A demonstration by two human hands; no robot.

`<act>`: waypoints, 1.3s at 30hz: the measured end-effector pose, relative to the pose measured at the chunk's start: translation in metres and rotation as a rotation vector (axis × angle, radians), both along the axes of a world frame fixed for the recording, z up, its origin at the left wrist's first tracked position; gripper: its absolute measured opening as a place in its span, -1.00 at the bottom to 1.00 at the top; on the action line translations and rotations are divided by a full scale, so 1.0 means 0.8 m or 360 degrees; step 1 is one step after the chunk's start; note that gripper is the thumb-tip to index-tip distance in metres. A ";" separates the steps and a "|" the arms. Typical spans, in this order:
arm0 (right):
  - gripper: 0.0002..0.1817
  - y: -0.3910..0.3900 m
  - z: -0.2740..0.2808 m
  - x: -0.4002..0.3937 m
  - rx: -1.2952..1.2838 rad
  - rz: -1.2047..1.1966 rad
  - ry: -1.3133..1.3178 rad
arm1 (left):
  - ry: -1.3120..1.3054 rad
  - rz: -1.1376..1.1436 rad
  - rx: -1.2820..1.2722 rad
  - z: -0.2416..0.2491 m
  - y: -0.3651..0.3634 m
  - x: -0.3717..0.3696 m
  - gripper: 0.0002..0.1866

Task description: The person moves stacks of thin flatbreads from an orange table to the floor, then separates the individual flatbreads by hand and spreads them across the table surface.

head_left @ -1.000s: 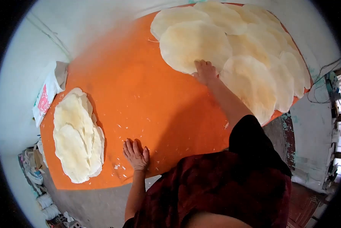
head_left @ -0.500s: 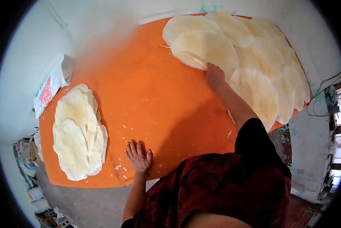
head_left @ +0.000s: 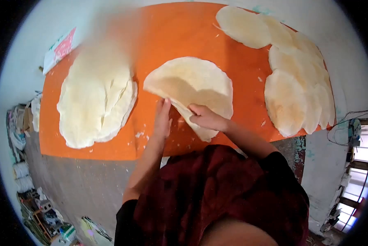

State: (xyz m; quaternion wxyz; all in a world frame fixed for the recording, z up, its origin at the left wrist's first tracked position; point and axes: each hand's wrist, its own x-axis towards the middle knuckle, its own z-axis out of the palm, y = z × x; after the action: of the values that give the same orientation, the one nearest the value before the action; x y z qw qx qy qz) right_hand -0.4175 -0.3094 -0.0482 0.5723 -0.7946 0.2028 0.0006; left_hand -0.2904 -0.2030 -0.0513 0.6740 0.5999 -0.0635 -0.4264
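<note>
A large pale round sheet point(head_left: 204, 80) is spread over the middle of the orange surface, its near-left edge lifted. My right hand point(head_left: 206, 117) is closed on that near edge, fingers curled over it. Just left of it, my left hand point(head_left: 163, 119) touches the sheet's edge with its fingertips, the fingers held fairly straight; whether they pinch it is unclear. On the left lies a stack of similar pale sheets point(head_left: 83, 106), and overlapping sheets point(head_left: 290, 98) cover the right part of the surface.
The orange surface point(head_left: 249, 78) carries small white scraps near its front edge. A white bag with a red print point(head_left: 63, 49) stands at the back left. Bundles and clutter point(head_left: 48, 213) lie on the floor at lower left. A blur covers part of the upper left.
The right hand has brought one sheet from the right-hand group to the middle. My left hand has risen from the orange surface to the sheet's edge. The view has shifted.
</note>
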 end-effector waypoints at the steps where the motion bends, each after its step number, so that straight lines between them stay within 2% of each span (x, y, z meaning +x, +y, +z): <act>1: -0.71 0.014 0.006 0.004 0.0170 -0.0040 0.0121 | 0.0185 -0.0049 -0.0114 -0.014 0.001 0.020 -0.56; 2: -0.71 0.024 0.011 0.007 0.0333 -0.0088 0.0237 | 0.0365 -0.0106 -0.0234 -0.022 0.005 0.032 -0.59; 4: -0.65 0.028 0.001 0.010 0.0493 -0.0224 0.0313 | 0.0245 -0.0098 -0.0248 -0.025 0.012 0.037 -0.67; 5: -0.63 0.029 -0.005 0.013 0.0329 -0.0297 0.0260 | 0.0185 -0.0100 -0.0257 -0.026 0.013 0.040 -0.71; 7: -0.59 0.032 -0.014 0.019 0.0004 -0.0429 0.0157 | 0.0360 -0.0082 -0.0191 -0.029 0.014 0.046 -0.75; 8: -0.56 0.037 -0.021 0.024 -0.0291 -0.0472 0.0173 | 0.0443 -0.0060 -0.0154 -0.031 0.016 0.052 -0.77; 11: -0.54 0.069 0.011 0.054 -0.0785 -0.0473 0.0259 | 0.0647 0.0052 -0.0041 -0.070 0.004 0.063 -0.82; 12: -0.59 0.070 0.007 0.063 -0.0754 -0.0471 0.0354 | 0.0549 0.0075 0.0044 -0.049 0.004 0.060 -0.84; 13: -0.68 0.062 -0.003 0.065 -0.0576 -0.0564 0.0238 | 0.0457 0.0096 0.0130 -0.029 0.003 0.057 -0.85; 14: -0.75 0.042 -0.025 0.061 -0.0395 -0.0656 0.0127 | 0.0395 0.0044 0.0036 -0.026 0.002 0.062 -0.82; 16: -0.80 -0.015 -0.017 0.038 -0.0398 -0.0798 0.0035 | 0.0305 -0.0019 -0.0142 -0.005 -0.003 0.075 -0.75; 17: -0.80 -0.045 -0.006 0.020 -0.0244 -0.0897 -0.0045 | 0.0276 -0.0041 -0.0221 0.015 -0.006 0.084 -0.72; 19: -0.79 -0.102 0.025 -0.029 0.0144 -0.1095 -0.0228 | 0.0254 -0.0167 -0.0100 0.058 -0.004 0.124 -0.66; 21: -0.73 -0.134 0.074 -0.063 0.0494 -0.1347 -0.0324 | 0.0184 -0.0163 -0.0309 0.068 -0.003 0.178 -0.66; 22: -0.73 -0.144 0.087 -0.072 0.0594 -0.1470 -0.0514 | 0.0156 -0.0164 -0.0415 0.084 0.006 0.204 -0.67; 23: -0.72 -0.181 0.081 -0.106 0.0310 -0.1271 -0.0485 | 0.0127 -0.0165 -0.0520 0.103 0.019 0.230 -0.67; 24: -0.71 -0.183 0.096 -0.110 0.0258 -0.1569 -0.0483 | 0.0110 -0.0101 -0.0525 0.113 0.034 0.259 -0.68; 25: -0.71 -0.207 0.085 -0.130 0.0295 -0.1712 -0.0467 | 0.0090 -0.0037 -0.0530 0.119 0.052 0.289 -0.69; 27: -0.71 -0.233 0.074 -0.149 0.0283 -0.1917 -0.0408 | 0.0191 0.0046 -0.0643 0.094 0.099 0.349 -0.69; 29: -0.70 -0.226 0.072 -0.154 0.0181 -0.2039 -0.0317 | 0.0124 0.0280 -0.0463 0.071 0.153 0.379 -0.68; 32: -0.72 -0.222 0.056 -0.142 0.0065 -0.1865 -0.0273 | 0.0346 0.0448 -0.0242 -0.027 0.230 0.395 -0.69; 33: -0.73 -0.233 0.040 -0.141 -0.0166 -0.1773 -0.0208 | 0.0356 0.0512 -0.0146 -0.056 0.250 0.385 -0.70; 35: -0.75 -0.272 0.007 -0.143 -0.0633 -0.1562 -0.0078 | 0.0395 0.0420 -0.0102 -0.111 0.280 0.366 -0.73; 38: -0.76 -0.228 0.069 -0.074 -0.0619 -0.1525 -0.0005 | 0.0396 0.0541 0.0122 -0.085 0.271 0.331 -0.75; 39: -0.76 -0.238 0.074 -0.060 -0.0873 -0.1429 0.0032 | 0.0396 0.0531 0.0118 -0.075 0.267 0.323 -0.76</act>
State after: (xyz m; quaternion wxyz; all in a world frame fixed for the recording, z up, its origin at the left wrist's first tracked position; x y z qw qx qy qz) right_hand -0.4656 -0.4996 0.0114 0.2852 -0.7500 0.5215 -0.2903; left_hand -0.0317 0.0106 -0.1114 0.7154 0.5691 0.1362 -0.3819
